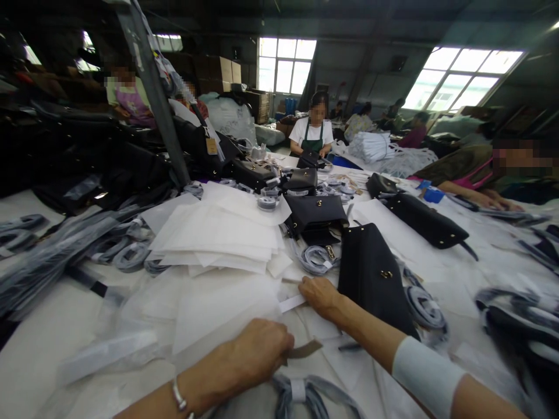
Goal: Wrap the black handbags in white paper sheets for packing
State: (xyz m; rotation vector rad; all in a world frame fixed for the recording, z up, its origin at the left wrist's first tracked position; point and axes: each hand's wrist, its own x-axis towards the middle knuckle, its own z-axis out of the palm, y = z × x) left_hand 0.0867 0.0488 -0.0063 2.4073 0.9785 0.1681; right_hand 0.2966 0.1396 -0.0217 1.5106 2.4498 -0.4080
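Head view: low in the frame, just left of centre, the left hand (257, 355) is curled shut, thumb pressed against the fingers, and pinches the end of a flat tan strip (304, 350) that sticks out to the right of it. Above and to the right, near the centre, the right hand (321, 295) lies knuckles up on the white-covered table (52, 331). Its fingers are bent over the end of a white paper strip (292, 303); whether they pinch it or only rest on it cannot be told. The two hands are near each other but apart.

Just to the right of the right hand, touching the wrist, lies a black handbag (371, 270) with a gold clasp. A plastic-wrapped coiled strap (317, 259) lies just above the hand, and a stack of white sheets (218, 233) spreads across the centre left. At the bottom edge lies a banded grey strap bundle (305, 396). In the upper middle, across the table, a co-worker in a green apron (312, 135) handles another black bag.
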